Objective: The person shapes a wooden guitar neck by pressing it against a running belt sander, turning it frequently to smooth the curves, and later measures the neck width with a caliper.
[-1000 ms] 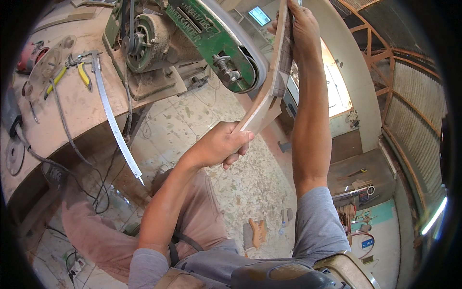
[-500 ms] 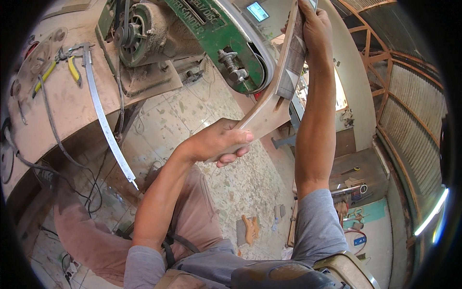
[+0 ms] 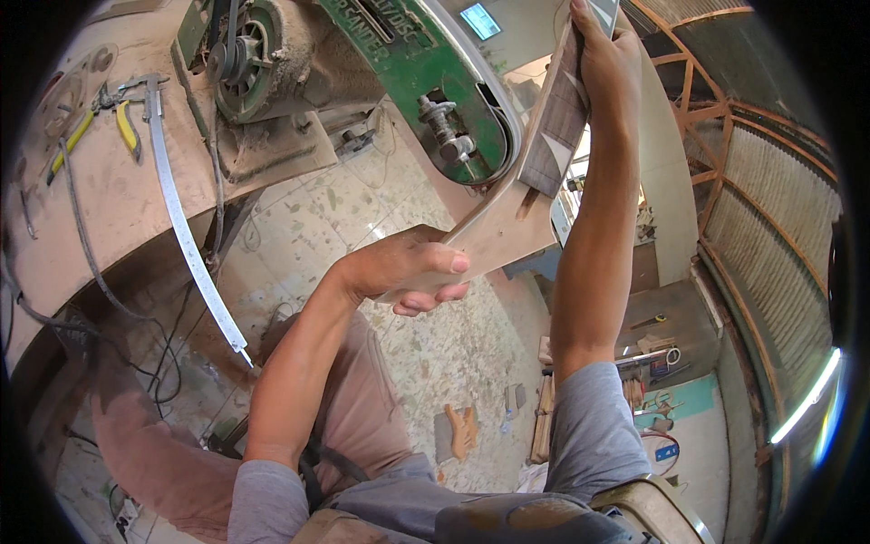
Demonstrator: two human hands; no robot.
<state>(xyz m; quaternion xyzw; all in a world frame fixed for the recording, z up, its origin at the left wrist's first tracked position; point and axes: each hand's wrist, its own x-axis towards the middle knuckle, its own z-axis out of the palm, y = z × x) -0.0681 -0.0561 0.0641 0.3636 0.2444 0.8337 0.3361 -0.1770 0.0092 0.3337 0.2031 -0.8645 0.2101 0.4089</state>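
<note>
A pale wooden guitar neck [image 3: 498,238] slants across the upper middle, its dark fretboard [image 3: 555,145] inlaid with light triangles. My left hand [image 3: 417,267] is closed around the headstock end, thumb over the near face. Higher up, my right hand [image 3: 611,72] grips the neck, its fingers partly hidden behind the wood. The neck's edge lies at the rounded end of a green belt sander [image 3: 444,100]; whether it touches the belt I cannot tell. A dark slot shows in the wood just below the fretboard.
On the dusty bench [image 3: 100,218] at left lie a long metal caliper [image 3: 177,190], yellow-handled pliers [image 3: 129,131] and cables. A motor [image 3: 263,72] stands behind them. Wood offcuts [image 3: 460,431] lie on the floor. A lit screen [image 3: 480,21] is at the far top.
The guitar neck has turned a little, so more of the headstock face and fretboard shows. Both hands keep their hold. The whole view has shifted slightly.
</note>
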